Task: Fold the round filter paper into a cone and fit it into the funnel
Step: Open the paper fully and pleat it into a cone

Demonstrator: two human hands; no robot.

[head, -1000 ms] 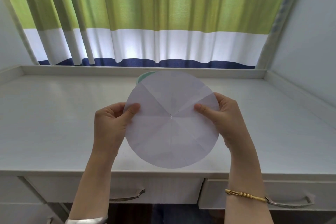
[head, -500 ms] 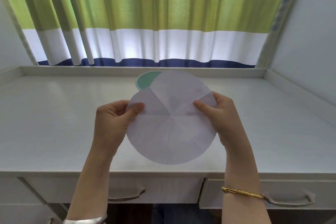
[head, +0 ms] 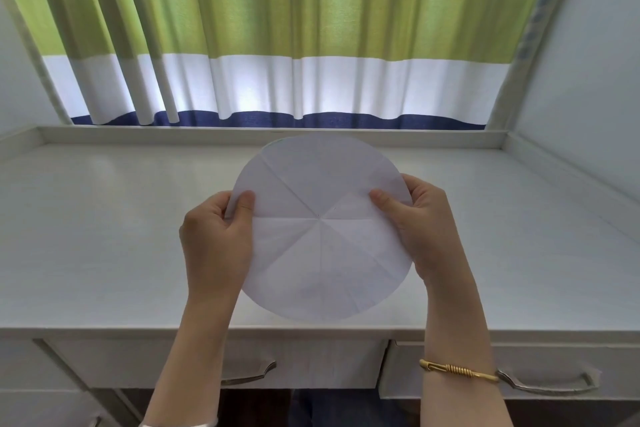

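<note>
Both my left hand [head: 216,239] and right hand [head: 420,224] pinch the creased, unfolded round white filter paper [head: 322,229] above the desk's front edge. Cone unformed; funnel probably hidden behind.

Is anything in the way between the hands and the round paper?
No. Both hands already pinch the filter paper: the left hand at its left edge, the right hand at its right edge, above the white desk. The funnel cannot be made out in this view, so that path is unknown.
</note>
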